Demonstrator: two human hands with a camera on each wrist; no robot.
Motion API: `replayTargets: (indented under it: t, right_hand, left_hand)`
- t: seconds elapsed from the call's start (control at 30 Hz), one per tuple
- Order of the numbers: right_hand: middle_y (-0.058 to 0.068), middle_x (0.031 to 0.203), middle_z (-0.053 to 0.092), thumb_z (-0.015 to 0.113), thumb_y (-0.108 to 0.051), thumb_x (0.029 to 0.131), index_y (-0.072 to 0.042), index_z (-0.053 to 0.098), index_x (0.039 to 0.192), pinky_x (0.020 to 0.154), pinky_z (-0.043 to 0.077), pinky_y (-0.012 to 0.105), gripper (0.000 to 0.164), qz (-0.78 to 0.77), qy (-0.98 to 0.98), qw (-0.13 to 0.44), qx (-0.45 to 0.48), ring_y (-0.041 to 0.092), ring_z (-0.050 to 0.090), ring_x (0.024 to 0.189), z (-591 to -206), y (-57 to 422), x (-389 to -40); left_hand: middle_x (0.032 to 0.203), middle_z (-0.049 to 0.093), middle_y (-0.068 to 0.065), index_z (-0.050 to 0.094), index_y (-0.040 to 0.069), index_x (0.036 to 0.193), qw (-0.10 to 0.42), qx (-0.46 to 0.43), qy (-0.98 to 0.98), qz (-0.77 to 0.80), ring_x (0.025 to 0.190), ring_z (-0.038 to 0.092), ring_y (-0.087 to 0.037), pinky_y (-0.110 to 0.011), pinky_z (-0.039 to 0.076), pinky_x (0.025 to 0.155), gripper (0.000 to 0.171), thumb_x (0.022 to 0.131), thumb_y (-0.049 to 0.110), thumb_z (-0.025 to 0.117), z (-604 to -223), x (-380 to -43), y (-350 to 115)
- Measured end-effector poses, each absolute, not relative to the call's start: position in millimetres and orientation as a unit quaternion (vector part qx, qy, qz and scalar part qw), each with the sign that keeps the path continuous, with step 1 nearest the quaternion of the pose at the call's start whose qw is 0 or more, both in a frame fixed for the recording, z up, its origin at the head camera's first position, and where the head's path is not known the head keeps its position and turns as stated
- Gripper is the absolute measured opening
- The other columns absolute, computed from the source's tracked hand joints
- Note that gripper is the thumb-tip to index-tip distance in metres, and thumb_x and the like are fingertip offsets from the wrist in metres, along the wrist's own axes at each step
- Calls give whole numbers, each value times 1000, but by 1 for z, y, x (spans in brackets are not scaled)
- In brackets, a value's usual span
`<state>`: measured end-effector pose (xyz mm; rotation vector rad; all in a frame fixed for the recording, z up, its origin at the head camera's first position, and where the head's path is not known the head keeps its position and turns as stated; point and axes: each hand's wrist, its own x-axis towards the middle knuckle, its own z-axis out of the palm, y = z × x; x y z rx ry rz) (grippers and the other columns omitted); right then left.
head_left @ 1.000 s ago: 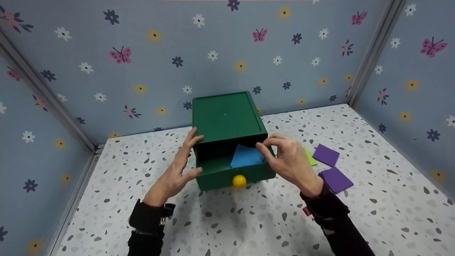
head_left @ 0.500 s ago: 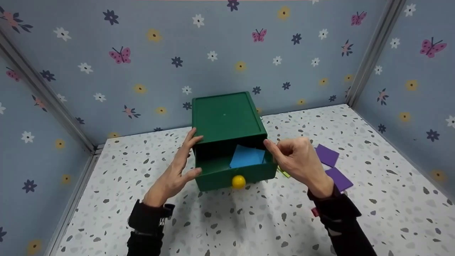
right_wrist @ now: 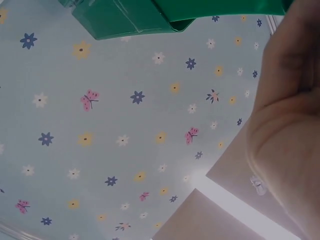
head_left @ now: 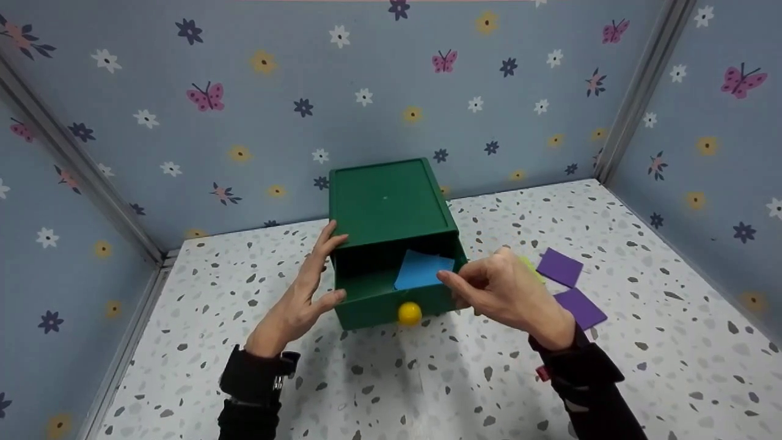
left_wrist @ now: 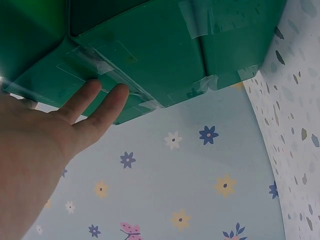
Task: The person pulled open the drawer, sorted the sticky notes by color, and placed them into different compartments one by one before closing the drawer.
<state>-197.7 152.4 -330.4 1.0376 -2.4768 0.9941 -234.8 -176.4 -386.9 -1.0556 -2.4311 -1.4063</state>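
The left hand (head_left: 293,302) is at the left side of the green box (head_left: 388,201), its fingers extended and spread; the fingertips reach the top's front-left edge, and the thumb points at the drawer's (head_left: 369,313) front-left corner. In the left wrist view two fingers are nearly straight against or just beside the box wall, gripping nothing. The right hand (head_left: 513,296) is at the drawer's front-right corner with its fingers bent in and its thumb stretched over the front edge. Its fingertips are hidden in both views that show it, so whether it pinches the drawer wall, or anything else, I cannot tell.

The hands are apart, one on either side, which seems a sound way to steady so light-looking a box. To work well here, the left fingers should press only enough to stop the box skidding, with the thumb clear of the drawer's path. The right hand would do best to come in from above, without tipping the front down.

The drawer stands partly out. The blue square (head_left: 423,269) is inside it, in the right part; whether it lies flat or leans is unclear. A yellow knob (head_left: 410,314) sits on the front. Beyond the right hand, a lime square (head_left: 532,269) and two purple squares (head_left: 560,267) lie on the speckled table (head_left: 256,391).
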Motion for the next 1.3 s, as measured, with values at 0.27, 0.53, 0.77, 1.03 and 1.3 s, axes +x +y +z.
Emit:
replayTargets:
  t: [0.27, 0.53, 0.77, 1.03, 1.3]
  right_hand:
    - [-9, 57, 62, 52, -33, 96, -19, 69, 66, 42, 37, 15, 38, 357, -855, 134, 352, -4, 48, 46, -329, 156, -198]
    - [-11, 54, 61, 54, -33, 95, -18, 71, 65, 38, 32, 13, 37, 347, -855, 145, 357, -6, 44, 43, -327, 155, -197]
    - [-9, 54, 61, 56, -32, 95, -18, 72, 68, 38, 29, 12, 34, 341, -852, 154, 365, -6, 42, 42, -327, 154, -197]
    - [-6, 60, 66, 55, -32, 95, -17, 74, 72, 43, 41, 13, 33, 351, -853, 142, 360, -8, 49, 46, -328, 154, -198]
    - [-5, 65, 69, 54, -32, 96, -18, 73, 75, 50, 48, 15, 31, 364, -850, 137, 356, -5, 55, 51, -330, 154, -198]
  left_hand:
    - [161, -5, 2, 15, 27, 152, 68, -353, -809, -465, 149, -2, -23, -69, 11, 112, 68, 94, 28, 51, -388, -236, -177]
    - [161, -5, 3, 15, 27, 152, 67, -353, -803, -476, 149, -2, -22, -69, 11, 111, 68, 94, 29, 52, -386, -234, -176]
    - [161, -5, 3, 16, 27, 152, 72, -350, -801, -480, 149, -3, -21, -69, 8, 112, 69, 93, 25, 52, -387, -234, -176]
    - [161, -5, 2, 16, 26, 152, 78, -350, -807, -470, 149, -2, -21, -68, 9, 113, 69, 94, 41, 50, -390, -236, -176]
    - [161, -5, 4, 16, 27, 151, 77, -346, -811, -465, 149, -2, -21, -68, 10, 113, 68, 94, 43, 49, -391, -236, -176]
